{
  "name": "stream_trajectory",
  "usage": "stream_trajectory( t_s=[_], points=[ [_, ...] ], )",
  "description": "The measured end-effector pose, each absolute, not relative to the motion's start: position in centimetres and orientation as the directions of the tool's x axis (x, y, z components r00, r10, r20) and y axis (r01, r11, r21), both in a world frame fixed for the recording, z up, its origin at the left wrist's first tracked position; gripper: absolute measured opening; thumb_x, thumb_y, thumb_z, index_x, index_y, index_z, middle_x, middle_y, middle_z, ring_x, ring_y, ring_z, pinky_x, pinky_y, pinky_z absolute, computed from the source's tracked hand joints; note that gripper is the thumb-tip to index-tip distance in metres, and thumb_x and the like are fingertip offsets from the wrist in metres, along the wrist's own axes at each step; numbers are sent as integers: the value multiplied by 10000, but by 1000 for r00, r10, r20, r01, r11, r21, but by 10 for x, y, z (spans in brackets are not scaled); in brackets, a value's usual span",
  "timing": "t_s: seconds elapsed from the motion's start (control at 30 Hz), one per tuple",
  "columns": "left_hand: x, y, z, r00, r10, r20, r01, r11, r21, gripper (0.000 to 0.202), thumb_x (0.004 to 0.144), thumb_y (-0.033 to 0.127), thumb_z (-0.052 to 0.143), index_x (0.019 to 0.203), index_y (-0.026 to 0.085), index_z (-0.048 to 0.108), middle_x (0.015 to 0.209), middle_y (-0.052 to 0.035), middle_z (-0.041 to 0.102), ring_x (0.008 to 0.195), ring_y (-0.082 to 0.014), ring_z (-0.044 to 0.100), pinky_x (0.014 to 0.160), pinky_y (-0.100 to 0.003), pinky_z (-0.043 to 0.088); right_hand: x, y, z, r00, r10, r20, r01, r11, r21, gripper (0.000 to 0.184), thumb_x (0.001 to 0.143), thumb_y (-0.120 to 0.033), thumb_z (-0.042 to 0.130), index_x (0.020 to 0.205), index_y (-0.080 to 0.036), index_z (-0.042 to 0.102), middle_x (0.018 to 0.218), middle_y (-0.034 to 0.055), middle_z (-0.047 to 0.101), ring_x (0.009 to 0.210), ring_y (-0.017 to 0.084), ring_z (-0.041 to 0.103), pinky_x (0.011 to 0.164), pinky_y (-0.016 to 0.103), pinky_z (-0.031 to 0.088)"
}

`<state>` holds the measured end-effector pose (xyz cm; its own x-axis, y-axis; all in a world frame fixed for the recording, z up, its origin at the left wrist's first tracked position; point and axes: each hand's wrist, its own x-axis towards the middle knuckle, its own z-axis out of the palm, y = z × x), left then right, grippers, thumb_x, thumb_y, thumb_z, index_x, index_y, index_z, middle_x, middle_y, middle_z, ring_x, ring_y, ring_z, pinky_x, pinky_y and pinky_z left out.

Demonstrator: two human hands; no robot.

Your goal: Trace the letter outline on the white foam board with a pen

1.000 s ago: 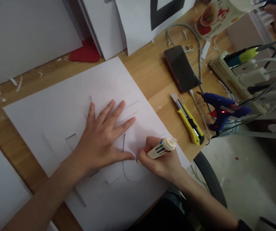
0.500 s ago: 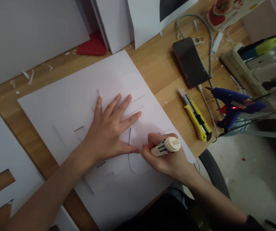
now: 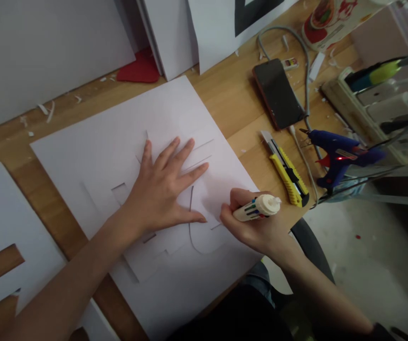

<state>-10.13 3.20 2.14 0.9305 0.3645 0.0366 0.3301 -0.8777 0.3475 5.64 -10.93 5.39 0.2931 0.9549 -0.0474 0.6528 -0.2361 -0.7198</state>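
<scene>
A large white sheet (image 3: 93, 156) with cut slits and a drawn curved line lies on the wooden table (image 3: 235, 113). My left hand (image 3: 164, 189) lies flat on the sheet, fingers spread, pressing it down. My right hand (image 3: 251, 225) is closed around a thick cream multicolour pen (image 3: 257, 208) near the sheet's right edge. The pen's tip points left and down at the sheet, just right of the drawn curve.
A yellow utility knife (image 3: 289, 175) lies right of the sheet. Beside it are a blue glue gun (image 3: 339, 154) with a red light, a dark phone (image 3: 278, 92) with a cable, and a power strip (image 3: 360, 113). White boards (image 3: 47, 52) lean at the back. Another cut sheet (image 3: 1, 222) lies at left.
My right hand with the pen has moved right, away from the drawn curve. My left hand stays flat on the sheet. The view has shifted slightly.
</scene>
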Motion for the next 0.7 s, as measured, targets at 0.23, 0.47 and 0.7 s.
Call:
stream_trajectory(
  t_s=[0.23, 0.47, 0.7],
  points=[
    [-102, 31, 24, 930, 368, 14, 342, -876, 339, 948, 652, 787, 664, 1437, 298, 456, 1619, -146, 231, 1487, -395, 186, 1138, -719, 57, 72, -111, 55, 352, 935, -38, 659, -277, -700, 308, 745, -168, 526, 543, -224, 301, 456, -85, 295, 407, 45, 294, 389, 189, 226],
    [-102, 32, 21, 933, 355, 58, 313, -879, 359, 971, 624, 784, 688, 1418, 259, 493, 1600, -192, 253, 1472, -426, 212, 1114, -748, 84, 82, -114, 56, 415, 910, -4, 683, -315, -659, 303, 753, -211, 550, 534, -224, 341, 451, -79, 337, 394, 52, 330, 385, 197, 242],
    [-102, 31, 22, 927, 373, 41, 327, -857, 399, 955, 608, 725, 753, 1404, 258, 509, 1603, -178, 256, 1471, -425, 213, 1127, -732, 54, 82, -115, 55, 411, 911, 15, 709, -310, -633, 310, 760, -219, 567, 533, -220, 356, 439, -83, 349, 383, 50, 338, 382, 197, 250]
  ],
)
